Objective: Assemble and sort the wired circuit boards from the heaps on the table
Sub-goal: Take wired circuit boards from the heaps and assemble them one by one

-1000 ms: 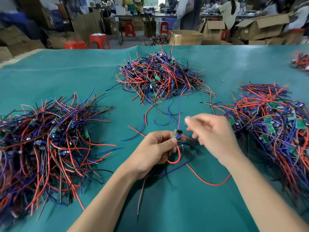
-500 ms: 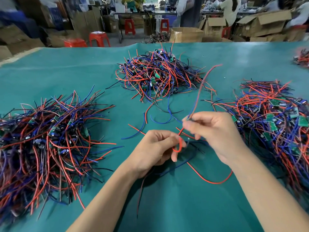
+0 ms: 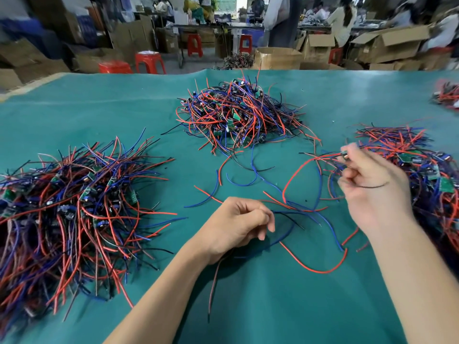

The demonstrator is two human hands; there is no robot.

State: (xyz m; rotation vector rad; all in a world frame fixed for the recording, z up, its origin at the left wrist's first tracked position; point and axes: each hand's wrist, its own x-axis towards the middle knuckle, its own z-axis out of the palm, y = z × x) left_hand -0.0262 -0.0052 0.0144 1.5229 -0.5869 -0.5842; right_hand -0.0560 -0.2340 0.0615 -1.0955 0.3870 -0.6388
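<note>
Red wire point(image 3: 295, 170) pulled rightward; hands now apart.

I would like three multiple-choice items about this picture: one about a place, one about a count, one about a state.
1. Where is the right hand?
A. over the left heap
B. at the near edge of the right heap
C. flat on the table before the far heap

2. How many large heaps lie fully in view on the table?
A. one
B. three
C. five

3. What is the left hand doing?
A. lying flat and open
B. pinching wires with curled fingers
C. lifting a box

Key: 1 B, the hand is raised at that heap's near edge. 2 B, left heap, far heap and right heap. 3 B, the fingers curl round thin wires.
</note>
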